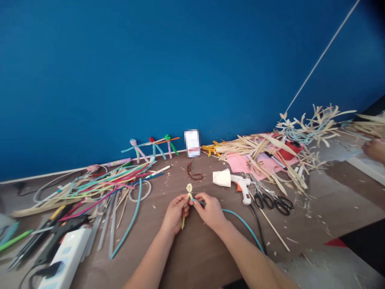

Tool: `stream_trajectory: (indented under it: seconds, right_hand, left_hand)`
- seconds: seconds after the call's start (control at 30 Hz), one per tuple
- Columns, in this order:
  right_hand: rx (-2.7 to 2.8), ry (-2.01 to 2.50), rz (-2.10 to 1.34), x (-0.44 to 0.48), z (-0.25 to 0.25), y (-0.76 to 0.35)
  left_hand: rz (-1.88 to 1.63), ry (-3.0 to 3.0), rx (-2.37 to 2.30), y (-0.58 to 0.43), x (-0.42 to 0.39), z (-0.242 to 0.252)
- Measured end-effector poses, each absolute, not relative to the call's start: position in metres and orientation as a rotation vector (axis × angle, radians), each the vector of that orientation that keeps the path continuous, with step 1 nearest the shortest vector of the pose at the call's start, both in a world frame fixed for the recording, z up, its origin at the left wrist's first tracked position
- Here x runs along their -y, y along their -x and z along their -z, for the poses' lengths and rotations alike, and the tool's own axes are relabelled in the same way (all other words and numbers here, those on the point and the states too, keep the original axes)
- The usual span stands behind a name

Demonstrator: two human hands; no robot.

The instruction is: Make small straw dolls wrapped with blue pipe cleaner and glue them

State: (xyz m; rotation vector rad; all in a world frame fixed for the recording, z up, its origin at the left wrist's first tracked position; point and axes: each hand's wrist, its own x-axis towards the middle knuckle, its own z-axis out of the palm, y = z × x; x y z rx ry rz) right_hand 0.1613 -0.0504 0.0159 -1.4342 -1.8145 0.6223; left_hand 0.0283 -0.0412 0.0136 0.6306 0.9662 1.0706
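Observation:
My left hand (pixel 176 214) and my right hand (pixel 210 211) meet above the brown tabletop (pixel 198 257). Between my fingers is a small pale straw figure (pixel 189 191), with a knotted head and a strip hanging below my left hand. My left hand pinches this figure. My right fingers hold a blue flexible strand (pixel 237 220) against it, and the strand curves away to the lower right. A hot glue gun (pixel 242 186) lies just beyond my right hand.
Black-handled scissors (pixel 272 202), a white paper cup (pixel 221 178), a bead string (pixel 192 172) and pipe-cleaner figures (pixel 153 148) lie ahead. Coloured strips (pixel 105 186) and a power strip (pixel 67 257) are left. Straw pieces (pixel 255 154) pile right, near a co-worker's hand (pixel 374 149).

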Motion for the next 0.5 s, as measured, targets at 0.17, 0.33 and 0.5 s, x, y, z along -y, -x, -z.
stream_trajectory:
  seconds: [0.17,0.33,0.5]
  right_hand:
    - [1.870,1.450,-0.616,0.0518,-0.0176,-0.1594]
    - [1.905,1.468,-0.606,0.0531,-0.0192,-0.1586]
    - [1.902,1.439,-0.641,0.0527,-0.0202,-0.1592]
  left_hand:
    - [-1.072,-0.617,-0.987,-0.0290,0.0405,-0.0143]
    - [-1.071,-0.648,-0.975,-0.0286,0.0400,-0.0101]
    - [-1.080,-0.639,-0.971,-0.0283,0.0404,-0.0099]
